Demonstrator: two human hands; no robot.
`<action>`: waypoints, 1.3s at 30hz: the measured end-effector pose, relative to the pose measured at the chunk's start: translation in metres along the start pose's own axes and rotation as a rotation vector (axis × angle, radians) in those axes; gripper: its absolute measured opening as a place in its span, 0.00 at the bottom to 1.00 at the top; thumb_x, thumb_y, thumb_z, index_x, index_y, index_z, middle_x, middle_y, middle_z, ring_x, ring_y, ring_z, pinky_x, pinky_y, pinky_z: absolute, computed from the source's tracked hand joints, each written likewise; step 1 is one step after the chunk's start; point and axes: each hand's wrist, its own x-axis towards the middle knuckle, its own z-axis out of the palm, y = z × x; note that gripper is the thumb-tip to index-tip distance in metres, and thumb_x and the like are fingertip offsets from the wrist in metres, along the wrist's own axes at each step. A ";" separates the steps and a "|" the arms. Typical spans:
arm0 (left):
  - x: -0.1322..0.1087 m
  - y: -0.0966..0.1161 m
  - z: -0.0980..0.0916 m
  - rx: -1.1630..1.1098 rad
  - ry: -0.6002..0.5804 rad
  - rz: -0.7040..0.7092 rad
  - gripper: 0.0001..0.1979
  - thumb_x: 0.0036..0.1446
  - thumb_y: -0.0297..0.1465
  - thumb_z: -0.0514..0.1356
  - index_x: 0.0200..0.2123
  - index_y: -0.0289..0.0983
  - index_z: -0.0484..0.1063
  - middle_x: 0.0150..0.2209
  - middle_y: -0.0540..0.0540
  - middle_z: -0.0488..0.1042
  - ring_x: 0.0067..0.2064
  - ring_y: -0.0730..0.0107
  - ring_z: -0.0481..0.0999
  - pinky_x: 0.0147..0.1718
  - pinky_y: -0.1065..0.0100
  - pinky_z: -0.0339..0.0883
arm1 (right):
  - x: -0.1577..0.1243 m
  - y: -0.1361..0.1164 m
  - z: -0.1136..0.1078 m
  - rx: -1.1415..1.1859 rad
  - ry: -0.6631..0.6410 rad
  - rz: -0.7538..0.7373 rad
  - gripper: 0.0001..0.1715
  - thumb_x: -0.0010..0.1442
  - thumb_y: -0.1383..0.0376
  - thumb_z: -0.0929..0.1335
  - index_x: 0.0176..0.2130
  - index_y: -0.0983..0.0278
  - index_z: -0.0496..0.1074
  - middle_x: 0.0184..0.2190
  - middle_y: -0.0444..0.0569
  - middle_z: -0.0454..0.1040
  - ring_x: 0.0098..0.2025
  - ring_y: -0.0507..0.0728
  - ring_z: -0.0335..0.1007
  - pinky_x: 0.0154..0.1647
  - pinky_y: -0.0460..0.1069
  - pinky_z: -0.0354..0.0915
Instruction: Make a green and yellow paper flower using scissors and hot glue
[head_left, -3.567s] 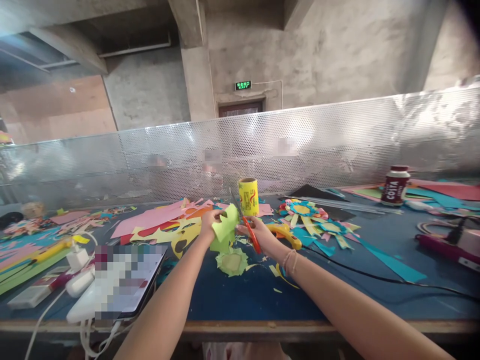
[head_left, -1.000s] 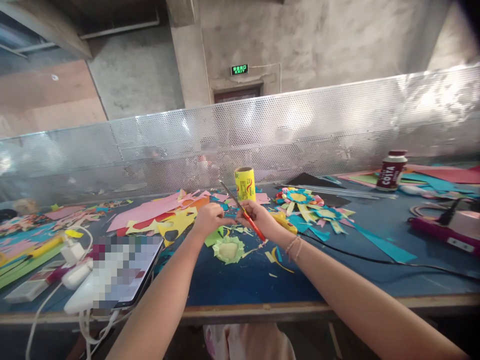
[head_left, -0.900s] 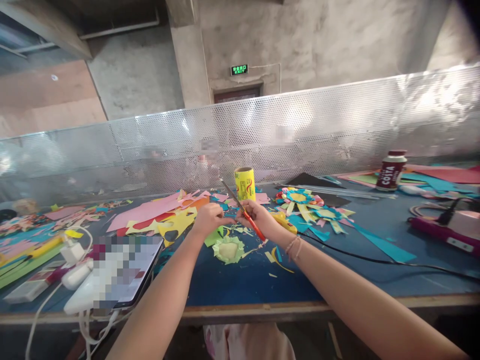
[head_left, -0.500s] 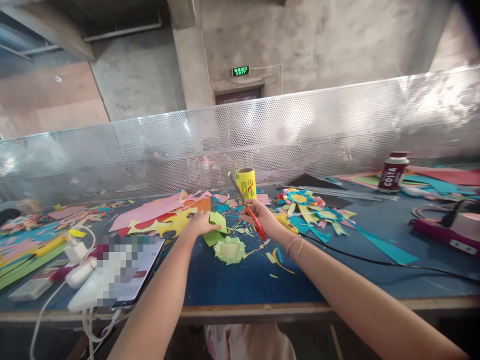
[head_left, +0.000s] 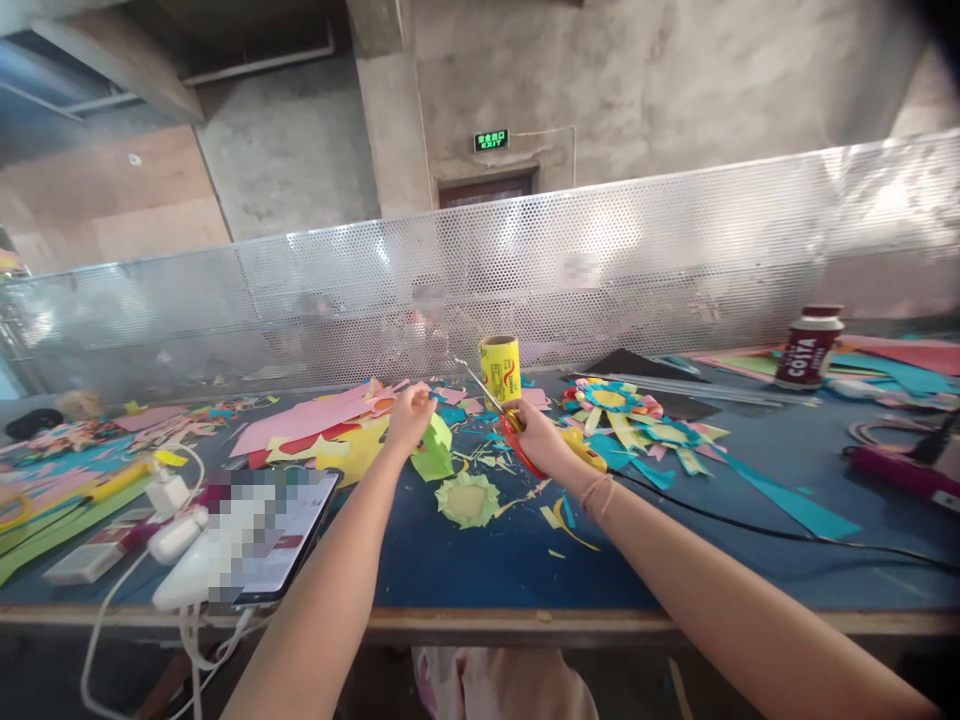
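Note:
My right hand point(head_left: 534, 436) is wrapped round the red handles of a pair of scissors point(head_left: 484, 388), the blades pointing away and to the left, in front of a yellow tape roll point(head_left: 500, 372). My left hand point(head_left: 409, 420) is above the coloured paper pile with its fingers curled together; what they hold, if anything, I cannot make out. Just beside it is a folded piece of green paper point(head_left: 433, 452). Nearer me lies a pale green paper rosette point(head_left: 466, 501) with a pleated edge. By my right wrist sits a yellow tool point(head_left: 583, 448) with a black cord.
Pink paper point(head_left: 300, 418) and yellow paper point(head_left: 351, 455) lie at left centre. A phone point(head_left: 289, 540) and white cables are at front left. Finished-looking rosettes point(head_left: 611, 397) lie right of the roll. A brown bottle point(head_left: 808, 348) stands farther right, before a perforated metal screen point(head_left: 637, 265).
My left hand has lifted off the green paper and moved slightly away from me, its fingers curling in. The scissors have tipped lower. The whole view has shifted a little.

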 end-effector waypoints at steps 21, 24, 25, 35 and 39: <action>0.003 0.004 0.003 -0.407 -0.033 -0.078 0.13 0.48 0.40 0.58 0.28 0.35 0.73 0.26 0.48 0.72 0.29 0.73 0.69 0.29 0.71 0.62 | -0.011 -0.011 -0.004 -0.581 -0.032 -0.113 0.24 0.46 0.75 0.64 0.44 0.63 0.62 0.39 0.51 0.69 0.40 0.55 0.65 0.37 0.47 0.59; 0.003 0.004 0.001 -0.347 -0.025 -0.046 0.11 0.49 0.38 0.58 0.27 0.36 0.73 0.24 0.49 0.71 0.30 0.70 0.70 0.30 0.70 0.61 | -0.011 -0.011 -0.004 -0.572 -0.042 -0.089 0.24 0.47 0.74 0.64 0.45 0.63 0.62 0.39 0.52 0.69 0.39 0.56 0.65 0.36 0.47 0.59; 0.002 0.004 0.001 -0.331 -0.023 -0.035 0.10 0.49 0.38 0.58 0.27 0.36 0.72 0.23 0.49 0.70 0.31 0.69 0.71 0.30 0.69 0.61 | -0.010 -0.011 -0.004 -0.573 -0.044 -0.085 0.24 0.47 0.73 0.64 0.45 0.63 0.62 0.38 0.52 0.69 0.39 0.56 0.65 0.36 0.47 0.59; 0.000 0.015 -0.005 -0.225 0.011 -0.050 0.11 0.49 0.36 0.57 0.22 0.36 0.71 0.26 0.46 0.74 0.36 0.63 0.72 0.37 0.66 0.62 | -0.009 -0.011 -0.001 -0.541 -0.036 -0.050 0.20 0.48 0.72 0.63 0.44 0.64 0.64 0.34 0.50 0.71 0.34 0.55 0.66 0.32 0.46 0.59; 0.005 0.003 -0.014 -0.211 0.105 -0.158 0.11 0.47 0.37 0.57 0.20 0.36 0.71 0.27 0.45 0.75 0.36 0.63 0.72 0.37 0.66 0.60 | -0.004 -0.009 -0.005 -0.453 0.051 -0.021 0.16 0.50 0.69 0.62 0.42 0.65 0.65 0.30 0.49 0.71 0.30 0.53 0.66 0.30 0.46 0.59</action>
